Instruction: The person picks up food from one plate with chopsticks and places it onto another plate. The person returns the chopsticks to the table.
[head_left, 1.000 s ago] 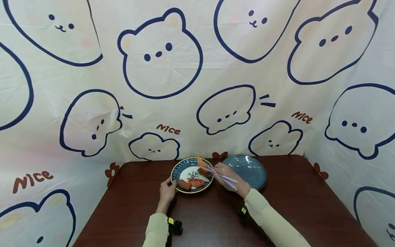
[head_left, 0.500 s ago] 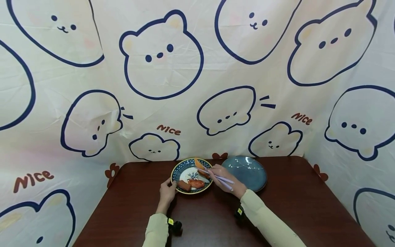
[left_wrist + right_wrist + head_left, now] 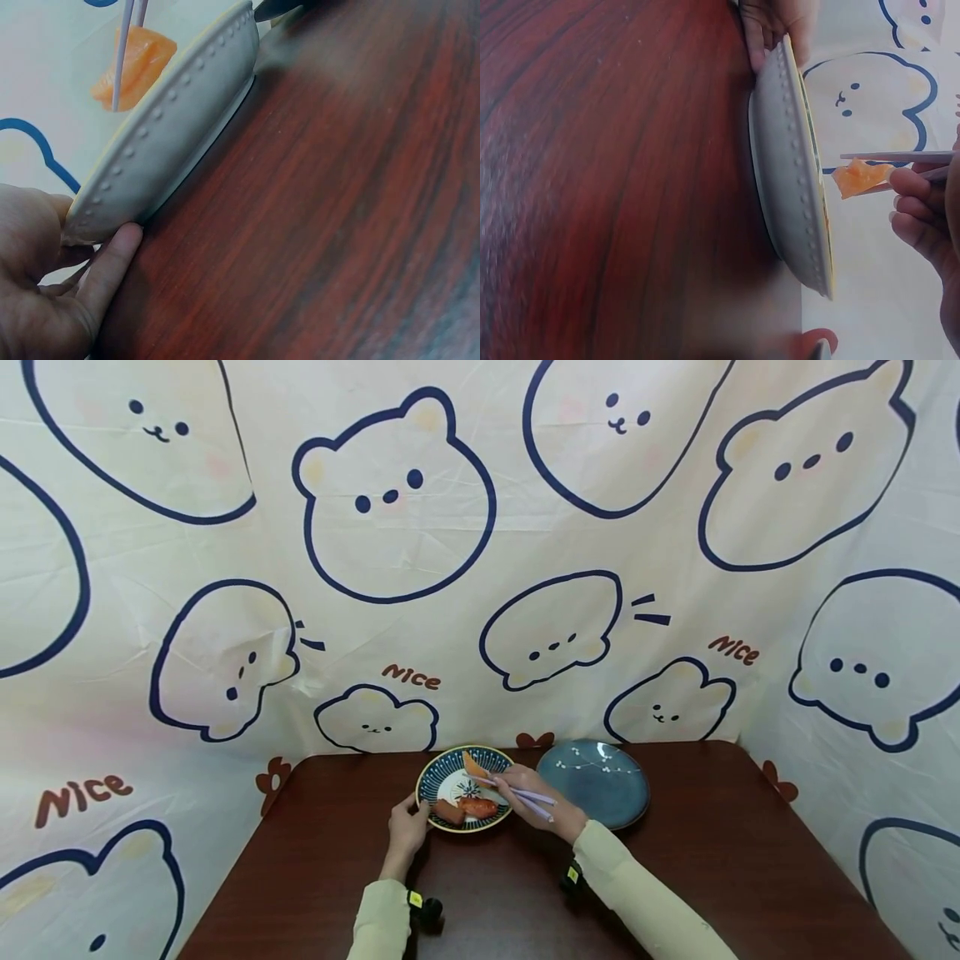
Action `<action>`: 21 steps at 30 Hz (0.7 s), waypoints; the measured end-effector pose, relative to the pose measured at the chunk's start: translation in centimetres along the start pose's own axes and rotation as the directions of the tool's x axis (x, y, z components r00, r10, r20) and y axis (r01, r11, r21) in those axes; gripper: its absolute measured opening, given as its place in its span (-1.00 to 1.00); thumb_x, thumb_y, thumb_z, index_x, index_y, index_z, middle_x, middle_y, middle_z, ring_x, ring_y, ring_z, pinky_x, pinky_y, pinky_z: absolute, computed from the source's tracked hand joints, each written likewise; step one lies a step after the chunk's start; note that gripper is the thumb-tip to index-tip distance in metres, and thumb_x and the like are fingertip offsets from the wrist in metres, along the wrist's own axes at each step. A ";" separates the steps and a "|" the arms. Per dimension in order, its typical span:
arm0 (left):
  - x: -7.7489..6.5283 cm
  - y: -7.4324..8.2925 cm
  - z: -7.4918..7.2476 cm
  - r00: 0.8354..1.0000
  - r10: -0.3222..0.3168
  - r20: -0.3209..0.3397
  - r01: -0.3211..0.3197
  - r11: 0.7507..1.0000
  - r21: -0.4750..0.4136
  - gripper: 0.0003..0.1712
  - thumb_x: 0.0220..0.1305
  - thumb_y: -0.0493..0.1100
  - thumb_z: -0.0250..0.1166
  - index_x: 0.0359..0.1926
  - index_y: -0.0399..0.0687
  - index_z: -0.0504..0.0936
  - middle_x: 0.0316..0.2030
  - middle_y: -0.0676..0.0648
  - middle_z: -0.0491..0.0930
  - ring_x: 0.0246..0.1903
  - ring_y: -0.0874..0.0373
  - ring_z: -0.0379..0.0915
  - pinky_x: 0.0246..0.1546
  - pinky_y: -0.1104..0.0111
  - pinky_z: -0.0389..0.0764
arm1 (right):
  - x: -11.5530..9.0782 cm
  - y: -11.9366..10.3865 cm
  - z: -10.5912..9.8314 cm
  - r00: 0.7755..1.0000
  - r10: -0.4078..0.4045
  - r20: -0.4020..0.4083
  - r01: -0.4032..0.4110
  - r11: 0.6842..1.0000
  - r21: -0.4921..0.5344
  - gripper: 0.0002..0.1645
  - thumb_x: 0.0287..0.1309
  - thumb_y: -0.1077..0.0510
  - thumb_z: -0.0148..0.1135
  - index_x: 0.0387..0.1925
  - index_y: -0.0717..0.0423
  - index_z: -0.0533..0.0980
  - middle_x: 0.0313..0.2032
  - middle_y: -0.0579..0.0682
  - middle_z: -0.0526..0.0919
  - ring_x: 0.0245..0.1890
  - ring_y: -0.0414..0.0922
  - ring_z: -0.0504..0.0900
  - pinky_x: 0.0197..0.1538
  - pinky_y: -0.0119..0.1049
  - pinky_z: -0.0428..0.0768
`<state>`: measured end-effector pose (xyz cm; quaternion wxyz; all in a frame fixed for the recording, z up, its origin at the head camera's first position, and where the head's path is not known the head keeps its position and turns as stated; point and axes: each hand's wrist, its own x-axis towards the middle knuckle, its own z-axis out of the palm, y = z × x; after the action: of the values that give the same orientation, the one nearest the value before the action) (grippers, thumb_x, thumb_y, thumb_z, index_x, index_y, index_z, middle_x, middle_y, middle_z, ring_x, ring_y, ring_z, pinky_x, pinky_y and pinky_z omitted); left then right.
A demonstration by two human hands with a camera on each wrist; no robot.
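My left hand (image 3: 406,832) grips the near-left rim of a patterned plate (image 3: 442,774) with a yellow edge; in the left wrist view a finger lies against its white underside. My right hand (image 3: 534,793) holds a pair of pale purple chopsticks (image 3: 534,800) over the plate's right side. Between their tips is an orange piece of food (image 3: 860,178), raised above the rim in the right wrist view. On the plate lie a brown chunk (image 3: 448,812) and a reddish piece (image 3: 477,807). My right hand hides part of the plate's right side.
A blue-grey plate (image 3: 600,785) with a white blossom pattern stands to the right, partly behind my right wrist. Both plates are near the far edge of the dark wooden table (image 3: 495,893). A bear-printed cloth (image 3: 390,635) hangs behind.
My right hand has moved left and slightly down, carrying the orange piece in the chopsticks from the plate's far right edge toward its middle. My left hand stays on the rim.
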<state>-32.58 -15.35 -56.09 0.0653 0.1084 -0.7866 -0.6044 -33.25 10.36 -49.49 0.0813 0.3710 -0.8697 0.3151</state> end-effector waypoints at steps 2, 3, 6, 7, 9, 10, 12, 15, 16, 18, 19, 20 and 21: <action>-0.1 0.0 0.0 1.000 -0.003 0.001 0.003 1.000 0.000 -0.45 0.51 -0.22 0.06 0.41 -0.42 0.36 0.17 -0.45 0.53 -0.11 -0.01 0.64 -0.29 0.34 0.73 | 0.0 -0.1 0.2 1.000 -0.010 0.007 0.010 1.000 0.018 -0.58 0.57 0.14 -0.04 0.22 0.20 0.60 0.07 0.10 0.73 -0.12 -0.12 0.59 0.03 -0.27 0.67; -0.1 -0.1 0.1 1.000 -0.005 0.002 0.005 1.000 -0.002 -0.45 0.51 -0.22 0.06 0.41 -0.41 0.36 0.17 -0.44 0.53 -0.11 -0.01 0.64 -0.29 0.35 0.72 | 0.1 -0.1 0.3 1.000 0.001 0.015 -0.002 1.000 0.026 -0.58 0.57 0.15 -0.04 0.21 0.20 0.61 0.08 0.11 0.73 -0.11 -0.12 0.60 0.06 -0.23 0.67; -0.1 -0.1 0.1 1.000 -0.007 0.001 0.007 1.000 -0.001 -0.45 0.52 -0.22 0.06 0.41 -0.41 0.36 0.17 -0.43 0.53 -0.10 0.00 0.64 -0.29 0.36 0.72 | 0.3 -0.1 0.7 0.999 0.016 0.040 -0.017 0.999 0.036 -0.59 0.57 0.17 -0.06 0.18 0.17 0.63 0.07 0.11 0.73 -0.08 -0.09 0.62 0.12 -0.15 0.67; -0.1 -0.1 0.1 1.000 -0.010 0.000 0.010 1.000 -0.002 -0.45 0.52 -0.21 0.07 0.42 -0.40 0.36 0.18 -0.43 0.53 -0.09 0.00 0.64 -0.29 0.36 0.72 | 0.3 -0.1 0.8 0.999 0.020 0.044 -0.022 0.999 0.036 -0.60 0.56 0.18 -0.06 0.18 0.15 0.64 0.06 0.10 0.74 -0.08 -0.09 0.62 0.11 -0.15 0.68; -0.1 0.0 0.1 1.000 -0.005 0.000 0.005 1.000 -0.002 -0.45 0.52 -0.21 0.07 0.42 -0.40 0.36 0.17 -0.43 0.54 -0.10 0.00 0.64 -0.30 0.37 0.71 | 0.5 -0.1 1.0 0.998 0.029 0.051 -0.031 0.999 0.040 -0.60 0.57 0.18 -0.07 0.15 0.16 0.65 0.03 0.11 0.75 -0.07 -0.08 0.62 0.12 -0.14 0.68; -0.1 0.0 0.1 1.000 0.000 0.000 0.000 1.000 0.000 -0.45 0.52 -0.21 0.07 0.41 -0.41 0.36 0.17 -0.44 0.53 -0.10 -0.01 0.64 -0.30 0.36 0.72 | 0.6 -0.1 1.0 0.998 0.026 0.055 -0.029 0.999 0.045 -0.59 0.57 0.19 -0.08 0.14 0.18 0.65 0.00 0.13 0.76 -0.08 -0.08 0.62 0.11 -0.13 0.68; -0.1 0.1 0.0 1.000 -0.001 -0.001 0.001 1.000 -0.005 -0.45 0.52 -0.20 0.07 0.42 -0.40 0.37 0.17 -0.43 0.54 -0.09 -0.02 0.65 -0.29 0.36 0.71 | 0.9 0.0 1.2 0.998 0.032 0.062 -0.035 0.998 0.052 -0.59 0.57 0.17 -0.08 0.06 0.19 0.68 -0.08 0.12 0.77 -0.11 -0.10 0.61 0.11 -0.14 0.67; -0.1 0.2 0.0 1.000 -0.002 0.001 0.002 1.000 -0.005 -0.45 0.52 -0.21 0.05 0.42 -0.41 0.36 0.18 -0.45 0.53 -0.05 -0.07 0.65 -0.26 0.32 0.74 | 1.1 0.2 1.5 0.998 0.029 0.061 -0.033 0.998 0.062 -0.59 0.57 0.17 -0.08 -0.08 0.22 0.70 -0.26 0.10 0.76 -0.22 -0.13 0.57 -0.01 -0.23 0.65; -0.1 0.2 0.0 1.000 -0.002 0.001 0.002 1.000 -0.005 -0.45 0.52 -0.22 0.05 0.42 -0.41 0.36 0.19 -0.45 0.52 -0.03 -0.09 0.64 -0.24 0.30 0.75 | 1.2 0.3 1.7 0.998 0.026 0.059 -0.030 0.997 0.066 -0.59 0.57 0.16 -0.07 -0.13 0.23 0.70 -0.33 0.09 0.75 -0.26 -0.15 0.55 -0.07 -0.27 0.63; -0.1 0.2 0.1 1.000 -0.004 0.003 0.004 1.000 -0.006 -0.45 0.52 -0.23 0.05 0.42 -0.41 0.35 0.20 -0.46 0.51 0.01 -0.13 0.63 -0.21 0.26 0.75 | 1.3 0.6 2.0 0.999 0.019 0.044 -0.022 0.996 0.083 -0.58 0.57 0.17 -0.06 -0.23 0.24 0.70 -0.42 0.10 0.70 -0.34 -0.17 0.51 -0.18 -0.34 0.58; -0.1 0.2 0.1 1.000 -0.003 0.005 0.003 1.000 -0.006 -0.45 0.52 -0.23 0.05 0.42 -0.42 0.35 0.20 -0.46 0.51 0.02 -0.14 0.63 -0.20 0.25 0.76 | 1.3 0.7 2.1 0.999 0.020 0.034 -0.023 0.995 0.102 -0.56 0.57 0.16 -0.06 -0.27 0.25 0.70 -0.46 0.09 0.67 -0.37 -0.18 0.49 -0.24 -0.37 0.56; -0.1 0.1 0.1 1.000 -0.003 0.006 0.003 1.000 -0.007 -0.45 0.52 -0.23 0.05 0.42 -0.42 0.35 0.20 -0.46 0.51 0.02 -0.14 0.63 -0.19 0.24 0.76 | 1.3 0.9 2.2 1.000 0.022 0.022 -0.025 0.992 0.123 -0.55 0.58 0.16 -0.06 -0.32 0.26 0.69 -0.49 0.07 0.64 -0.40 -0.20 0.48 -0.28 -0.39 0.54; -0.1 0.1 0.1 1.000 -0.003 0.006 0.003 1.000 -0.008 -0.45 0.52 -0.23 0.05 0.42 -0.42 0.34 0.20 -0.46 0.51 0.02 -0.14 0.63 -0.18 0.24 0.76 | 1.4 1.0 2.3 1.000 0.026 0.010 -0.027 0.989 0.144 -0.53 0.58 0.16 -0.06 -0.35 0.27 0.68 -0.51 0.05 0.62 -0.42 -0.21 0.47 -0.31 -0.41 0.53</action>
<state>-32.47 -15.22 -55.96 0.0624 0.1073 -0.7841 -0.6081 -34.72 8.69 -51.27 0.0464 0.3656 -0.8500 0.3764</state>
